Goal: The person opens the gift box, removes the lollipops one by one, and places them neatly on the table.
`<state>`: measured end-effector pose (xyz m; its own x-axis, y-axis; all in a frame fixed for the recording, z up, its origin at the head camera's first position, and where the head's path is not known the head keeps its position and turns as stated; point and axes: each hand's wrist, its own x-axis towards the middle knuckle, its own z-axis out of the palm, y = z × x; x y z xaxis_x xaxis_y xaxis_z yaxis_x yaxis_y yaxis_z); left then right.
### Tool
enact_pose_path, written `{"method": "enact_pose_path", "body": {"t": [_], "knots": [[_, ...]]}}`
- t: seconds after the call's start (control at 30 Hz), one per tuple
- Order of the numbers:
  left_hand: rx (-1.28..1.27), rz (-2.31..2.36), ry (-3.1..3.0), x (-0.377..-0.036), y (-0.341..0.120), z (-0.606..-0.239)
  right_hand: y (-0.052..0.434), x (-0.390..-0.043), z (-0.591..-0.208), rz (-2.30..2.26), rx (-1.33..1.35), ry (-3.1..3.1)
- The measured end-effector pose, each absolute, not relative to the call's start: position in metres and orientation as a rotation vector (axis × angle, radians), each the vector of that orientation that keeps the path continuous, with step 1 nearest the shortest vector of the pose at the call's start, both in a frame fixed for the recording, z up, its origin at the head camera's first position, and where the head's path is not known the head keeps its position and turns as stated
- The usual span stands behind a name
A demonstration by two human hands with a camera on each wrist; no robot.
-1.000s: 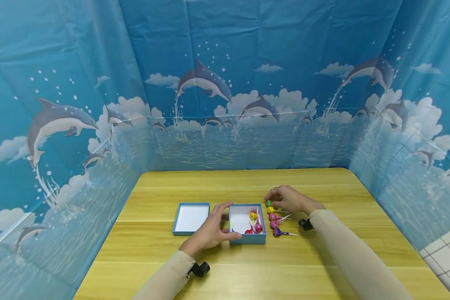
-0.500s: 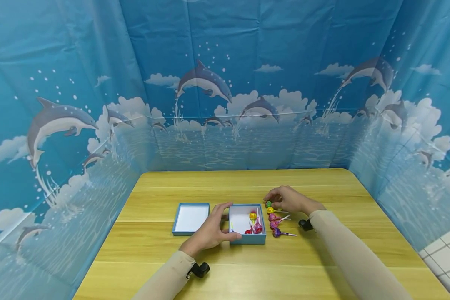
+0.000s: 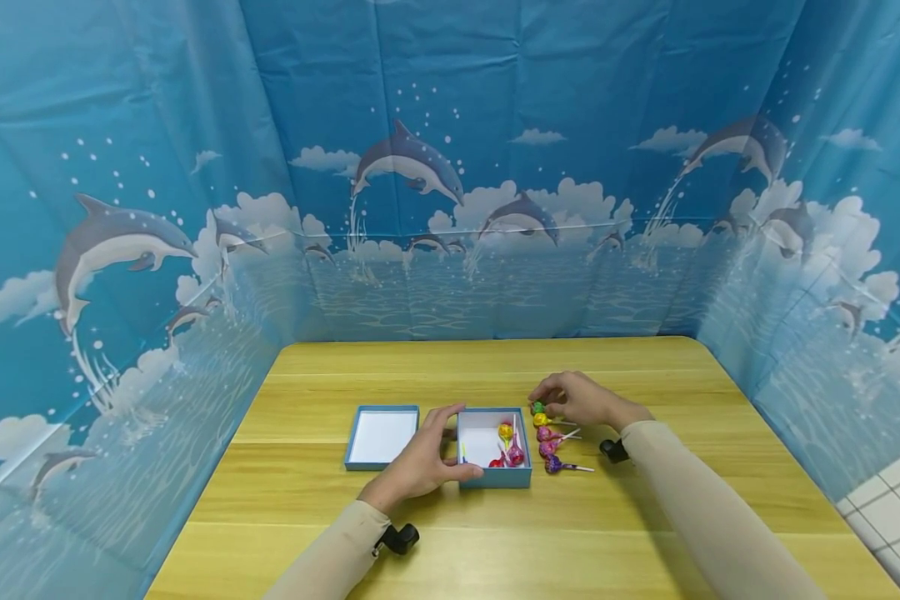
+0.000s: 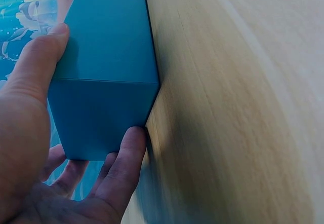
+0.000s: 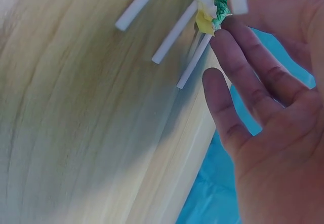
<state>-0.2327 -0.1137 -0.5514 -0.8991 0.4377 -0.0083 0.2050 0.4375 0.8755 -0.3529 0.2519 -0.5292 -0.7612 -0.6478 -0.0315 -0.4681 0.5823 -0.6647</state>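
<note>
Backdrop (image 3: 450, 167): a blue sheet with dolphins and clouds stands around you on three sides of the counter.
Counter (image 3: 645, 533): the wooden counter carries all the things, and both your sleeves reach over it from the near edge.
Open box (image 3: 468, 482): a blue box with a white inside sits near the middle of the counter; some lollipops (image 3: 508, 446) already lie in its right part.
Lid (image 3: 383, 435): a second blue tray with a white inside lies just beside the box, on its left, and nothing is in it.
Left hand (image 3: 420, 460): your left grip is around the near left corner of the open box. In the left wrist view the thumb (image 4: 38, 57) lies on one wall and the fingers (image 4: 124, 163) curl around the bottom edge, so it is holding the box.
Right hand (image 3: 573, 398): your right hand is to the right of the box, over the far end of the loose row. Its fingertips pinch the green lollipop (image 3: 537, 407), which looks to be on the counter or just above it; I cannot tell which.
Loose lollipops (image 3: 551, 446): yellow, pink and purple ones lie in a short row on the counter, just beside the right wall of the box, their white sticks pointing to the right.
</note>
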Motion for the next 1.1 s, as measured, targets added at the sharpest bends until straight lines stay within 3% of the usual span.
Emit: {"method": "enact_pose_path", "body": {"t": [1.1], "knots": [[0.545,1.484,2.429,-0.232,-0.111,-0.548,0.216,-0.317,-0.494,-0.782,-1.166,2.672]]}}
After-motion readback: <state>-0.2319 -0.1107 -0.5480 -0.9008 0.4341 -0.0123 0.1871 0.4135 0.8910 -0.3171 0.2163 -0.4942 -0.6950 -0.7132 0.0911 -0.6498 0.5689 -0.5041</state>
